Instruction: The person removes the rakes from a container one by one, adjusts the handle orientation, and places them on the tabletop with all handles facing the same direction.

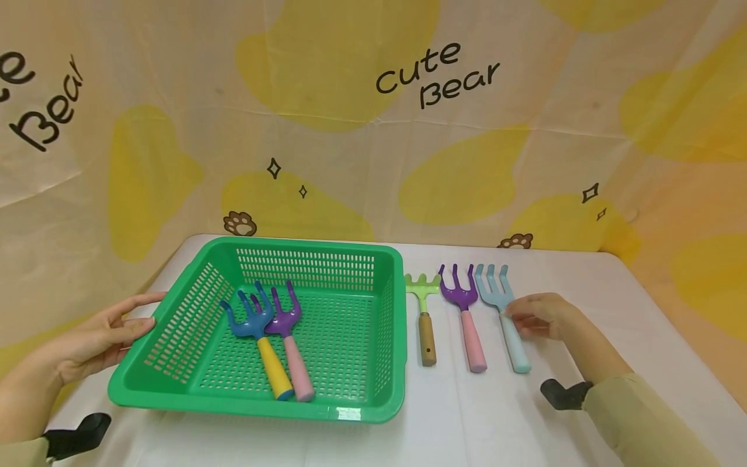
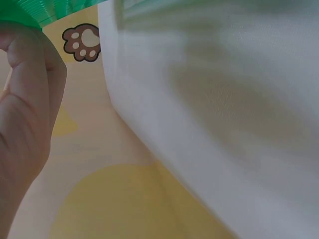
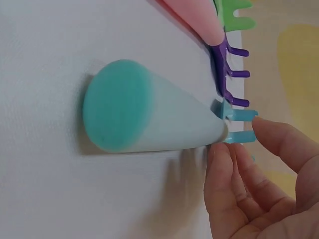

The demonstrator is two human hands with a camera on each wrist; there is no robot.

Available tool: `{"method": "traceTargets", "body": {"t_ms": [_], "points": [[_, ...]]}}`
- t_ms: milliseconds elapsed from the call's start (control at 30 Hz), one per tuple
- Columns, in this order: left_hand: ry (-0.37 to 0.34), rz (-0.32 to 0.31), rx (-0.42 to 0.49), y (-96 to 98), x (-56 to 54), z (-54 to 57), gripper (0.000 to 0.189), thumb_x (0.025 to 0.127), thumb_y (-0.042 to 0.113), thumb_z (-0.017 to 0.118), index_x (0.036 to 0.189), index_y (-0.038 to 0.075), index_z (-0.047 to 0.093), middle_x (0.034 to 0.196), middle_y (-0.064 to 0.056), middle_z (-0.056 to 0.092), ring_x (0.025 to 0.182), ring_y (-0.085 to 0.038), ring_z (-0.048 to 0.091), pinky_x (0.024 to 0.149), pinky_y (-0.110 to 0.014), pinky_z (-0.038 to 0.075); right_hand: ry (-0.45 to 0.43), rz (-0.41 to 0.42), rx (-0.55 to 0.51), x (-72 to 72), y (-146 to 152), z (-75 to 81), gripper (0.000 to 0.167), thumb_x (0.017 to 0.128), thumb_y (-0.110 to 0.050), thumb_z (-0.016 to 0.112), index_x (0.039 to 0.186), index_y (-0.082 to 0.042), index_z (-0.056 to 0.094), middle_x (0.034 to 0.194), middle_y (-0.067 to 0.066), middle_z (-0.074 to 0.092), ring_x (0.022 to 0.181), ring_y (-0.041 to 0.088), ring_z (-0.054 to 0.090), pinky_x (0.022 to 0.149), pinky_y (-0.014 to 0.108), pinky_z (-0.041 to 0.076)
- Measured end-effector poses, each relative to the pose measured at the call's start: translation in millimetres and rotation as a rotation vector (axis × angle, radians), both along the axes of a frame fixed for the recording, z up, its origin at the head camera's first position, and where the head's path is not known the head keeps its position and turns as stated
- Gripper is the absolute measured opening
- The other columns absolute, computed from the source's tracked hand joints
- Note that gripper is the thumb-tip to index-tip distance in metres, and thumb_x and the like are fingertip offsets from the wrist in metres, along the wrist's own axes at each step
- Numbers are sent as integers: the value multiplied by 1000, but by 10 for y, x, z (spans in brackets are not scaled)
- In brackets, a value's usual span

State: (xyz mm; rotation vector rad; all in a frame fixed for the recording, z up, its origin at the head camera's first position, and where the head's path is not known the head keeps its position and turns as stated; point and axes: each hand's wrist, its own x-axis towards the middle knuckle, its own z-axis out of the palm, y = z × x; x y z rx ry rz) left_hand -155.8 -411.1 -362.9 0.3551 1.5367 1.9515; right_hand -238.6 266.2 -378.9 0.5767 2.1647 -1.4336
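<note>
Nearest are two black pieces (image 1: 566, 394), one at each wrist, beside two pale sleeves (image 1: 648, 421). On the bench (image 1: 443, 421) sits one green basket (image 1: 233, 407); a pale patch on its front rim shows no readable text. The left hand (image 1: 96, 340) has its fingers gripping the basket's left rim. Five hand rakes can be counted. Two lie inside the basket, side by side: a blue rake with a yellow handle (image 1: 266, 353) and a purple rake with a pink handle (image 1: 294, 357). Three lie in a row right of the basket: a green rake with a brown handle (image 1: 426, 331), a second purple-and-pink rake (image 1: 470, 334) and a light-blue rake (image 1: 513, 340), whose neck the right hand (image 1: 543, 316) holds in curled fingers. Farthest hangs a yellow-patched cloth (image 1: 327, 78) with two paw prints (image 1: 240, 224), reading "cute Bear" at centre and, cut off at left, "te Bear".
</note>
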Motion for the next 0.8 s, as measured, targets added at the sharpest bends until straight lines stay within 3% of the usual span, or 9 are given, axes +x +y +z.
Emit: {"method": "traceTargets", "body": {"t_ms": [533, 800], "points": [[11, 18, 5, 2, -5, -6, 50, 102, 0, 27, 130, 35, 50, 112, -7, 65, 97, -26, 65, 82, -40, 52, 58, 76, -136, -64, -82, 233, 33, 89, -17, 64, 116, -1, 55, 82, 0, 62, 79, 15, 58, 73, 26, 54], [11, 15, 6, 5, 0, -6, 51, 102, 0, 27, 130, 36, 50, 112, -7, 65, 98, -27, 64, 82, -40, 52, 67, 74, -231, -91, -134, 299, 4, 89, -12, 64, 92, -14, 63, 84, 1, 65, 79, 16, 60, 74, 27, 55]]}}
